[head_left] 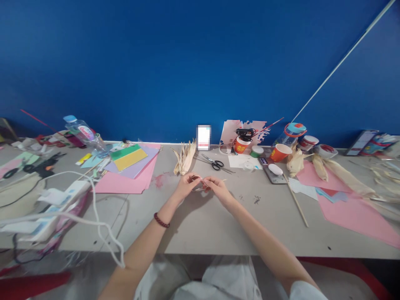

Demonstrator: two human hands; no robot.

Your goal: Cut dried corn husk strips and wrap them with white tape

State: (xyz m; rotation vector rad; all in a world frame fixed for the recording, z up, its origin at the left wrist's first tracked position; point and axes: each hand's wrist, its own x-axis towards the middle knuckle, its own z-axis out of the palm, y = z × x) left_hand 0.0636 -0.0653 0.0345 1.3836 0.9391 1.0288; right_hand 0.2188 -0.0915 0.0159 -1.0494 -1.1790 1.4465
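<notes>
My left hand (pixel 186 186) and my right hand (pixel 218 188) meet over the grey table (pixel 212 233), fingertips pinched together. Between them is something small and thin with reddish and pale parts; its kind is too small to make out. A pale thin end sticks out by the right fingers. Just beyond my left hand stands a bundle of dried corn husks (pixel 186 158). Black-handled scissors (pixel 215 164) lie behind my right hand, blades pointing back and left. A reddish smear (pixel 159 180) marks the tabletop left of my left hand.
On the left are coloured paper sheets (pixel 125 183), a power strip (pixel 59 208) with looping white cable, a glue gun (pixel 43 166) and a tilted bottle (pixel 83 131). Rightward stand paper cups (pixel 281 153), a stick (pixel 296 202), more husks (pixel 320 167) and pink paper (pixel 359 216). A blue wall (pixel 200 66) closes the back.
</notes>
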